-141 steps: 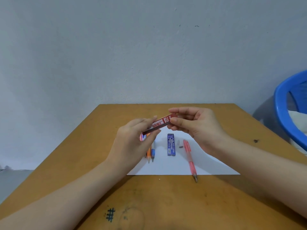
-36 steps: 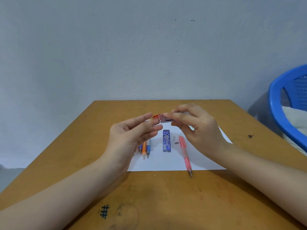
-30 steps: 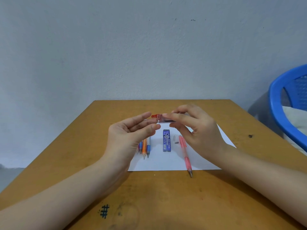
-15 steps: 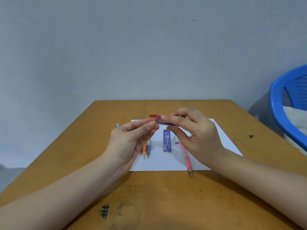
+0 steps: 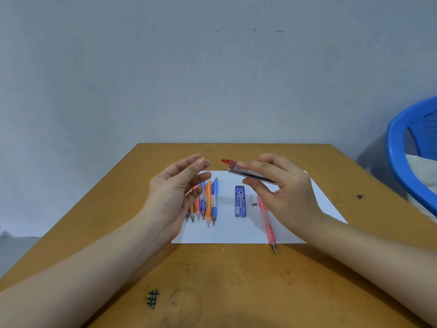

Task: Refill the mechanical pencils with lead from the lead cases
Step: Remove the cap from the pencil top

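Counts: two hands, seven pencils, two lead cases, one loose lead, two small grey parts, one sheet of paper.
Left hand [image 5: 176, 190]: it was raised left of centre with the palm turned to the right. Thumb and forefinger pinched one end of the lead, and the other fingers were loosely spread.
Row of pencils [image 5: 205, 202]: six tips showed side by side on the sheet of paper [image 5: 236, 233], pointing toward the lower edge of the frame. The left hand covered the upper ends of the leftmost ones.
Lead [image 5: 216, 165]: a thin dark line in mid-air at the centre, between the two hands. It ran from the left fingertips down-right to the mouth of the clear lead case.
Blue lead case [image 5: 240, 201]: it lay flat on the paper right of the row, below the gap between the hands, and neither hand touched it.
Clear lead case [image 5: 250, 174]: it was held tilted above the paper. Its red cap [image 5: 225, 160] was flipped open toward the left hand, and dark leads showed inside.
Small grey parts [image 5: 250, 198]: two lay between the blue lead case and the pink pencil.
Pink pencil [image 5: 267, 223]: it lay alone, partly under the right hand, with its tip past the paper's near edge on the table [image 5: 236, 292].
Right hand [image 5: 283, 192]: right of centre, with the thumb beneath and fingers on top gripping the clear lead case.
Blue plastic object [image 5: 402, 162]: at the right edge of the frame, beside the table.
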Demonstrator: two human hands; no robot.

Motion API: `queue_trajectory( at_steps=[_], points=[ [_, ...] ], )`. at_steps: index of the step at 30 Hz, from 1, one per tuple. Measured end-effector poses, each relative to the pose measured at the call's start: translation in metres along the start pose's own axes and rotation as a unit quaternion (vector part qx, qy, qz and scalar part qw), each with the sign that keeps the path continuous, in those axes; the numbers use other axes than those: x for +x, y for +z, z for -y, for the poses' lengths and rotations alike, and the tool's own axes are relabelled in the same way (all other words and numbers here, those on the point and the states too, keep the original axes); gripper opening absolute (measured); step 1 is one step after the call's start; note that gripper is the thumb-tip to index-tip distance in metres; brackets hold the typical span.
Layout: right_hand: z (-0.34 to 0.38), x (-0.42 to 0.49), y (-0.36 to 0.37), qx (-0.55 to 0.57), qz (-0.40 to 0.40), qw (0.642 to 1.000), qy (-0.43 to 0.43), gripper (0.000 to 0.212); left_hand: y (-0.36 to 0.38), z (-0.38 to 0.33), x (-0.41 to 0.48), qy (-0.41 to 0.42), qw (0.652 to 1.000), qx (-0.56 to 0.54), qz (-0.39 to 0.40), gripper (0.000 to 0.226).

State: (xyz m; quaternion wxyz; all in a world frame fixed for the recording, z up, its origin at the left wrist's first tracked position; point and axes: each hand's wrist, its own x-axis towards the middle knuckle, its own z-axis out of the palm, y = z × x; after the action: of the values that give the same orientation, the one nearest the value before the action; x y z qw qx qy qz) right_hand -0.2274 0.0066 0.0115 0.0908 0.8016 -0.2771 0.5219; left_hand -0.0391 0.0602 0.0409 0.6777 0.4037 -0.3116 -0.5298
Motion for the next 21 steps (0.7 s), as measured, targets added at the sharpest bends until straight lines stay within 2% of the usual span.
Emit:
queue_trajectory(
  at_steps=[12, 21],
  points=[
    [-0.002, 0.000, -0.001, -0.007, 0.012, 0.999, 0.044, 0.031, -0.008, -0.005, 0.007, 0.018, 1.000, -0.002, -0.016, 0.016],
    [-0.001, 0.003, -0.001, 0.054, 0.042, 0.994, 0.085, 0.044, -0.009, 0.006, 0.011, 0.089, 0.981, 0.172, 0.010, 0.020]
  ],
)
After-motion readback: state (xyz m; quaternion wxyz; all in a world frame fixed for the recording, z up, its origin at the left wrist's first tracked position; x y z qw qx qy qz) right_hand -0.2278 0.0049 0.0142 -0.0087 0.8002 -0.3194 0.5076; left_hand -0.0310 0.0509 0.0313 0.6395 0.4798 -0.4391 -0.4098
